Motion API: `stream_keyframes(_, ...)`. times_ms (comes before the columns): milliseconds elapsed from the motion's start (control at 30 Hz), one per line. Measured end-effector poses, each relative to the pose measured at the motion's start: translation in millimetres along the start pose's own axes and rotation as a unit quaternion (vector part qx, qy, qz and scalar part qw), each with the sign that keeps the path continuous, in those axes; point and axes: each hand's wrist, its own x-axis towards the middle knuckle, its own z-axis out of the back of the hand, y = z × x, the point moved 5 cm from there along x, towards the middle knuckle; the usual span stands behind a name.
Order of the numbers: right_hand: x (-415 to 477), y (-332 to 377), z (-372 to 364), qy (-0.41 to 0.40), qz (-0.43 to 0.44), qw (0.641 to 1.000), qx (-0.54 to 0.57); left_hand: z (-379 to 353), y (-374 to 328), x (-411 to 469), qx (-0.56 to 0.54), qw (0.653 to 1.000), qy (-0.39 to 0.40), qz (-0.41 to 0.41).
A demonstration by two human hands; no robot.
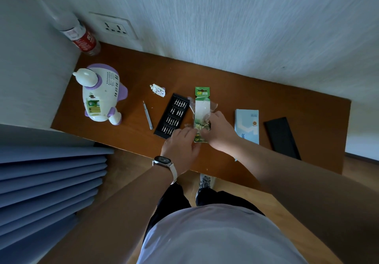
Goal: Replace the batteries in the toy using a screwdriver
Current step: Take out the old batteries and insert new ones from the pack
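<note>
A white and purple toy (102, 93) lies on its front at the left of the brown table (225, 83), its battery bay open with batteries showing inside. The small bay cover (158, 90) lies to its right. A grey screwdriver (148, 115) rests beside a black tray of bits (172, 116). A green battery blister pack (202, 107) lies mid-table. My left hand (181, 146) grips the pack's near end. My right hand (220, 130) grips it from the right, fingers on the torn plastic.
A plastic bottle with a red cap (69, 23) stands in the back left corner by a wall socket (114, 26). A light blue box (247, 125) and a black lid (282, 137) lie at the right. Blue folded panels (51, 181) sit at my left.
</note>
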Motion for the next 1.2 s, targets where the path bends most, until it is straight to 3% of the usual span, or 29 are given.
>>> stream_keyframes(300, 0.2, -7.6, 12.8, 0.040, 0.010, 0.999, -0.031, -8.0, -10.4, 7.2, 0.016, 0.997, 0.008, 0.079)
stream_keyframes(600, 3.0, 2.8, 7.9, 0.041, 0.037, 0.995, -0.087, -11.8, -3.9, 6.2, -0.029, 0.998, 0.008, 0.051)
stream_keyframes(900, -3.3, -4.3, 16.3, -0.016, 0.025, 1.000, -0.003, -13.0, -2.6, 2.4, -0.045, 0.997, 0.007, 0.057)
stream_keyframes(1200, 1.7, -5.4, 9.7, -0.026, 0.034, 0.997, -0.062, -15.2, -0.5, 3.0, -0.050, 0.997, 0.006, 0.060)
